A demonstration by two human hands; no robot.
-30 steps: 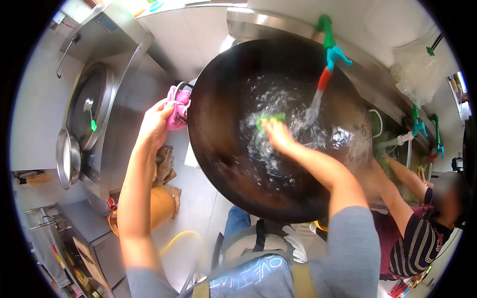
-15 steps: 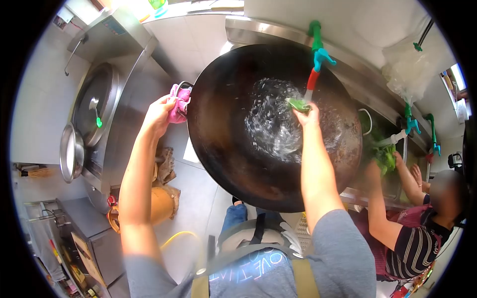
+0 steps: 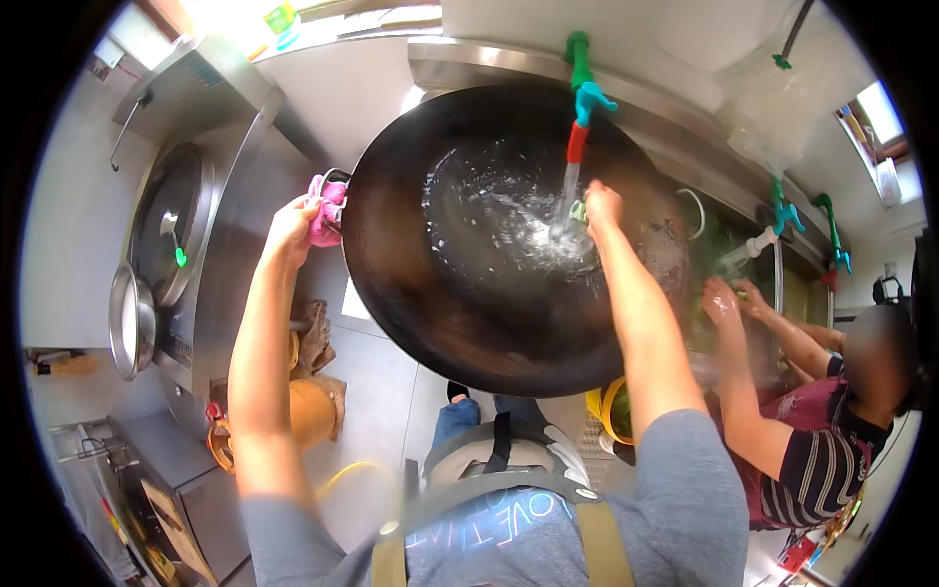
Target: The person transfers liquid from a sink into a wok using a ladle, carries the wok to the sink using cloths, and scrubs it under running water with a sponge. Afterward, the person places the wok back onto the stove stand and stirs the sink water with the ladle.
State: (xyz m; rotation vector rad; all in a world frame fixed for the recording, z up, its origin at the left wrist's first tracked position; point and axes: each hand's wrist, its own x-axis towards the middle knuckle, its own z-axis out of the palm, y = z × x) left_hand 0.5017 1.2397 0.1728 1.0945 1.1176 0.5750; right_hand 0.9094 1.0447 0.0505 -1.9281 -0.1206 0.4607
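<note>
The wok is under the running tap, water not yet emptied, seemingly midway; left hand grips the cloth at its rim, right hand is closed round a green pad

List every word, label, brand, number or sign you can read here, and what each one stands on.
"OVE": on the wearer's grey shirt, upside down in this view; the lettering around it is too distorted to read for certain.
Too blurred to read: any marking on the panel of the steel unit at upper left.
Too small and blurred to read: the label of the bottle on the sill.
I can make out no brand or number.
</note>
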